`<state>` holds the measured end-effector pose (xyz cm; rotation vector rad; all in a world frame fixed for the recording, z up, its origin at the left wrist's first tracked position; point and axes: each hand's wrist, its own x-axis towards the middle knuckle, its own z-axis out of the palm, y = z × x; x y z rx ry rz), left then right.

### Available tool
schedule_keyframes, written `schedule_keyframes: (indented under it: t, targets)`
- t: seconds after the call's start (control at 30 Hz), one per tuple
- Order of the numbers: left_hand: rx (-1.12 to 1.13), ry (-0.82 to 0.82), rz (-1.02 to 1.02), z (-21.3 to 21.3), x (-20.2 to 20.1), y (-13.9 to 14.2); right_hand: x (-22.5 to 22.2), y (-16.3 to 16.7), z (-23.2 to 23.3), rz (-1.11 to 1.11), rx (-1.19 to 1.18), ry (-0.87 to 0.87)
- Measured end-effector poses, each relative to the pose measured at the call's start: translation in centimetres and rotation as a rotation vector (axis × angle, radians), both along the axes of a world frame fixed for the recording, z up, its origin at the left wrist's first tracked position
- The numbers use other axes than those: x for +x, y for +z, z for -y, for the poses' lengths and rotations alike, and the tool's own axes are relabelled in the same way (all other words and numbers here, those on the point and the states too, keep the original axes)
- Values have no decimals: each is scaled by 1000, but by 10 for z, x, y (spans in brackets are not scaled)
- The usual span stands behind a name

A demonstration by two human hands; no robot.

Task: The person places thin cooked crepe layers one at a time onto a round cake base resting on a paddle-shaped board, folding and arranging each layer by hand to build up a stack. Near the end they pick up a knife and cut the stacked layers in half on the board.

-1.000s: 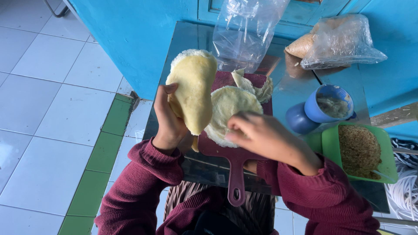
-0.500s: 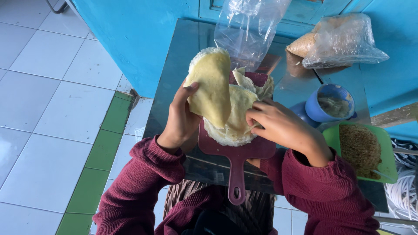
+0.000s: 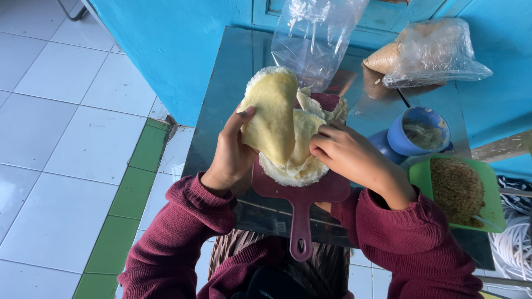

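Note:
A stack of thin pale-yellow round wrappers lies on a dark red cutting board with a handle, on a glossy dark table. My left hand holds up one peeled wrapper, lifted at the stack's left side. My right hand rests on the stack, its fingertips at the wrapper's lower edge where it still joins the pile.
A clear plastic bag stands behind the board. A bag of brown crumbs lies at the back right. A blue cup and a green tray of brown crumbs sit at the right. White tiled floor lies left.
The lifted wrapper has been pulled further toward the stack's middle and hangs more upright. My right hand moved from the stack's right edge onto its top.

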<state>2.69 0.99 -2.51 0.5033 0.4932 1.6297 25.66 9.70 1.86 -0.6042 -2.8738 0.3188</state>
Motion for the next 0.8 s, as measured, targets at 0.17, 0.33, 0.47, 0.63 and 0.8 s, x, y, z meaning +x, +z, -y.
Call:
schedule_keyframes:
  t: [0.17,0.33,0.47,0.63,0.8]
  targets:
    - [-5,-7,1,0,0,-1,-1,-3,2,-74,83,-16]
    - [-24,-10,8,-1,0,-2,4,1,-4,65,-186,-130]
    - [-22,-12,4,-1,0,-3,10,5,-5,-26,-224,15]
    - [-50,-16,-8,0,0,-2,7,5,-4,18,-219,-14]
    - [-34,-6,-11,-1,0,-2,5,7,-4,23,-205,-36]
